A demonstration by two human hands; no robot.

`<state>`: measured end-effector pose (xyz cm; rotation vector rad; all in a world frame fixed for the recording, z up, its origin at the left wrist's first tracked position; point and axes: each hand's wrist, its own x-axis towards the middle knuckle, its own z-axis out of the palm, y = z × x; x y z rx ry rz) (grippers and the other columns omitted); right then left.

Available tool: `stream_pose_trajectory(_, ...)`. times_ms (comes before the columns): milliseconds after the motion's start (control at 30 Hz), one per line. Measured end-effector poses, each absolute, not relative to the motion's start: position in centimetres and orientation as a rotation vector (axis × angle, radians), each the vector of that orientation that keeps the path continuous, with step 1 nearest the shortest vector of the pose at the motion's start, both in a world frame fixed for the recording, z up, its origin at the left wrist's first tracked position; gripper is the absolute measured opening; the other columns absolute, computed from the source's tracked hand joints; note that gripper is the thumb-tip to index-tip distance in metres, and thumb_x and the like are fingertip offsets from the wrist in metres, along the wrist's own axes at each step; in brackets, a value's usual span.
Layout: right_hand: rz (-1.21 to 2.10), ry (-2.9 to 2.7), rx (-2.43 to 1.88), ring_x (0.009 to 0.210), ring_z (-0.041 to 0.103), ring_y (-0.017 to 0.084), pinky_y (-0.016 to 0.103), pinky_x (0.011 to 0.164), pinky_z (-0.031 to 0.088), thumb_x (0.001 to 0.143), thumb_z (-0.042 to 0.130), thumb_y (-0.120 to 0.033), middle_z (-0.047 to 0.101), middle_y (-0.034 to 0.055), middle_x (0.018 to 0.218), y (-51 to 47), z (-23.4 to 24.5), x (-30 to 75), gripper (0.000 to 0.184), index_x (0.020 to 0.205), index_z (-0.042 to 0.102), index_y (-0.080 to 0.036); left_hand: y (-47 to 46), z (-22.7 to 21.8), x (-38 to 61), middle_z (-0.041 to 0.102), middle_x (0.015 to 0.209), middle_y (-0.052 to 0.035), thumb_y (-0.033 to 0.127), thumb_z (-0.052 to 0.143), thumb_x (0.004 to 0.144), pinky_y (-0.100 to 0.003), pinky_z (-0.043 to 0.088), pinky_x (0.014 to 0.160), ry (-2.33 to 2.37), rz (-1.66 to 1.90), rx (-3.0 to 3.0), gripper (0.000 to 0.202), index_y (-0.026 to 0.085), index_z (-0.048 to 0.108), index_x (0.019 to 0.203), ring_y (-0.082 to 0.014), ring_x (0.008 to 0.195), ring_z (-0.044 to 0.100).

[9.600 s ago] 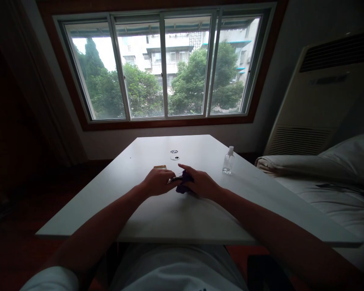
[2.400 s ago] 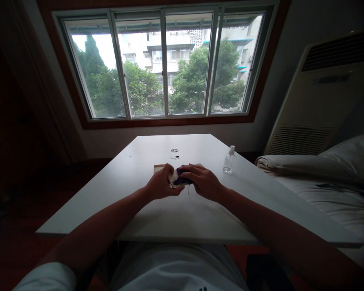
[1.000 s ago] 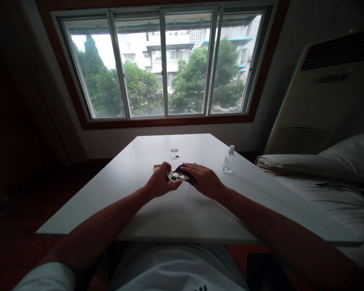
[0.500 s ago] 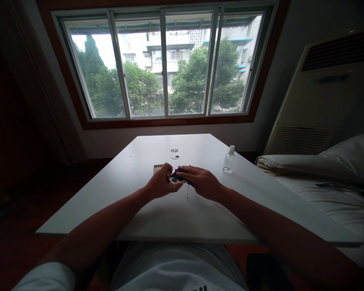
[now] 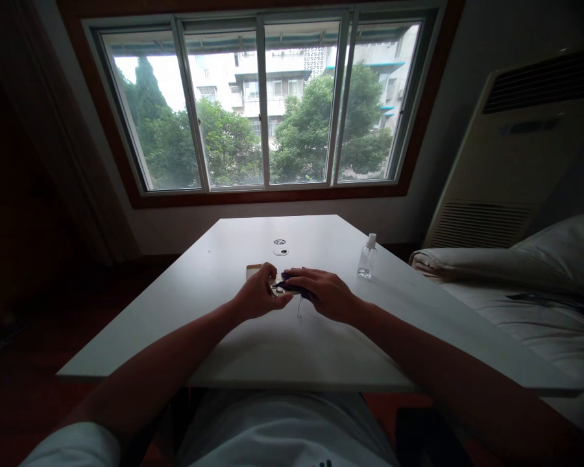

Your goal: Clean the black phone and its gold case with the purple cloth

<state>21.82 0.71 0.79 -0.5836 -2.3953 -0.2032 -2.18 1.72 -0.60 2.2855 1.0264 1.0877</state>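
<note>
My left hand [image 5: 255, 297] is curled around the left end of a small flat light-coloured object [image 5: 275, 287] on the white table [image 5: 292, 337]. My right hand [image 5: 324, 293] lies over its right end with fingers pressing a dark purple cloth [image 5: 289, 283] onto it. A loose thread [image 5: 299, 310] hangs from the cloth toward me. What the flat object is I cannot make out; most of it is hidden by the hands and cloth.
A tan flat piece [image 5: 253, 268] lies just behind my left hand. Two small round things [image 5: 280, 246] sit further back on the table. A small clear bottle [image 5: 367, 258] stands at the right. A bed with pillows [image 5: 530, 272] adjoins the table's right side.
Over the last second the cloth under my right fingers has slid leftward over the flat object, covering more of it. My left hand has kept its grip.
</note>
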Motion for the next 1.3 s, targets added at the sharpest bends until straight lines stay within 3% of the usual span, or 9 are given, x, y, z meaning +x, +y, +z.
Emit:
stream_pose_trajectory(133,-0.209,-2.430,-0.575,0.129,0.057,0.022,0.042,0.102,0.053,0.091,0.048,-0.004,0.055,0.0025,0.145,0.78,0.66,21.80,0.059,0.143,0.052,-0.032,1.90,-0.72,-2.08,0.051,0.081,0.0019,0.047,0.075,0.073,-0.023,0.037,0.057,1.028,1.099,2.300,0.049,0.020,0.040,0.094,-0.0099,0.064,0.042)
stream_pose_trajectory(500,-0.227,-2.328,-0.565,0.118,0.065,0.020,0.042,0.098,0.055,0.091,0.049,-0.005,0.067,0.0021,0.130,0.72,1.11,21.64,0.044,0.124,0.065,-0.027,1.73,-0.82,-1.74,0.055,0.084,0.0003,0.050,0.074,0.073,-0.024,0.036,0.055,1.027,1.077,2.336,0.049,0.021,0.041,0.095,-0.0119,0.065,0.045)
stream_pose_trajectory(1033,-0.191,-2.216,-0.608,0.118,0.065,0.019,0.042,0.105,0.051,0.088,0.052,-0.003,0.070,0.0031,0.124,0.38,0.99,21.29,0.035,0.114,0.064,-0.023,1.49,-0.47,-1.76,0.052,0.083,0.0011,0.048,0.074,0.073,-0.024,0.036,0.057,1.059,1.128,2.327,0.049,0.020,0.039,0.095,-0.0108,0.064,0.042)
stream_pose_trajectory(1300,-0.276,-2.159,-0.678,0.121,0.063,0.022,0.046,0.108,0.049,0.085,0.053,-0.002,0.068,0.0046,0.126,0.33,0.72,21.00,0.042,0.120,0.063,-0.023,1.37,-0.16,-1.84,0.054,0.085,-0.0002,0.047,0.074,0.072,-0.025,0.039,0.060,1.056,1.150,2.344,0.050,0.021,0.039,0.096,-0.0121,0.067,0.046)
